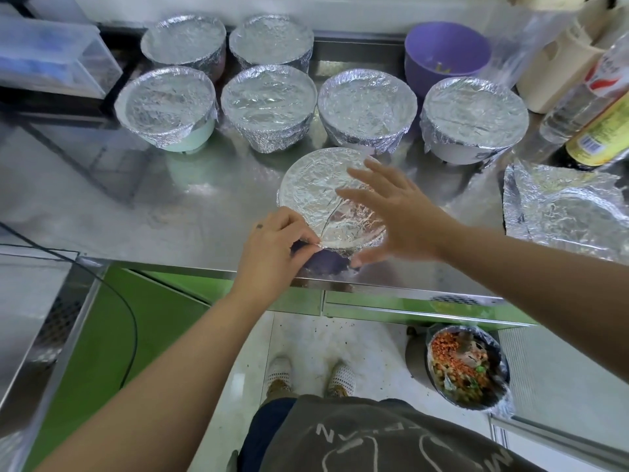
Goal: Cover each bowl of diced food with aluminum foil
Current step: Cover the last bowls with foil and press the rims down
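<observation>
The bowl (326,265) nearest the counter (170,206) edge wears crinkled foil (313,189) stretched flat over its rim, with a dark purple wall showing below. The left hand (272,247) pinches the foil's near edge at the rim. The right hand (398,212) is spread open over the top, partly hiding it. Six more foil-capped bowls (367,107) stand in two rows behind. An uncovered purple bowl (446,52) sits at the back, with bottles (585,107) and a loose foil sheet (561,206) to the right.

Sitting at the near edge of the bench (204,206), one wrapped bowl (316,185); standing behind it in two rows, six wrapped bowls (269,103); lying to the right, a loose foil sheet (561,206).
</observation>
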Tool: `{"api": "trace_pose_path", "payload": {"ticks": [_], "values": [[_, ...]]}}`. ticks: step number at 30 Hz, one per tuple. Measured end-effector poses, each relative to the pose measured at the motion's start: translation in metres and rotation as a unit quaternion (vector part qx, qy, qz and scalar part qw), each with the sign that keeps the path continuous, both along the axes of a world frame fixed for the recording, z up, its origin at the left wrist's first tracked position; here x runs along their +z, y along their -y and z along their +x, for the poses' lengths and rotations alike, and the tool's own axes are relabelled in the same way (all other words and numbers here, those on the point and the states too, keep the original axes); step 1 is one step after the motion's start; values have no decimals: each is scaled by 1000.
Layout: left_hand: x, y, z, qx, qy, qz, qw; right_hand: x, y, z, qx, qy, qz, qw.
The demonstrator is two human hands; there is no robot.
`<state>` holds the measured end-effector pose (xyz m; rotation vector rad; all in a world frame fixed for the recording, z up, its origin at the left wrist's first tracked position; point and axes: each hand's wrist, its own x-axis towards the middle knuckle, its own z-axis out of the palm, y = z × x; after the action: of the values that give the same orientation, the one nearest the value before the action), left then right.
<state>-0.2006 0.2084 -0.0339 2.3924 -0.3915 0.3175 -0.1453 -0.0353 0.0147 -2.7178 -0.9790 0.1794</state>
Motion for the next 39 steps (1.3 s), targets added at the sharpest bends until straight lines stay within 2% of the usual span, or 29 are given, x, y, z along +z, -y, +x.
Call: {"api": "trace_pose_path", "payload": {"ticks": [3,6,10,16,21,28,39], "values": [[5,-4,5,-13,-14,10,1000,-13,19,-7,119,110,6,987],[7,-8,7,-33,-21,16,999,-18,17,-4,162,169,46,971],[9,-14,11,-45,-25,27,998,-20,8,-2,213,193,63,956],[11,-14,13,-52,-33,35,997,-21,-3,2,305,234,27,923],[12,-15,15,-65,-25,34,997,-18,-5,10,335,249,15,909],[12,-15,14,-65,-25,36,997,-26,-8,0,286,234,70,927],[13,-15,13,-60,-17,45,997,-50,-27,-26,60,229,200,951]]}}
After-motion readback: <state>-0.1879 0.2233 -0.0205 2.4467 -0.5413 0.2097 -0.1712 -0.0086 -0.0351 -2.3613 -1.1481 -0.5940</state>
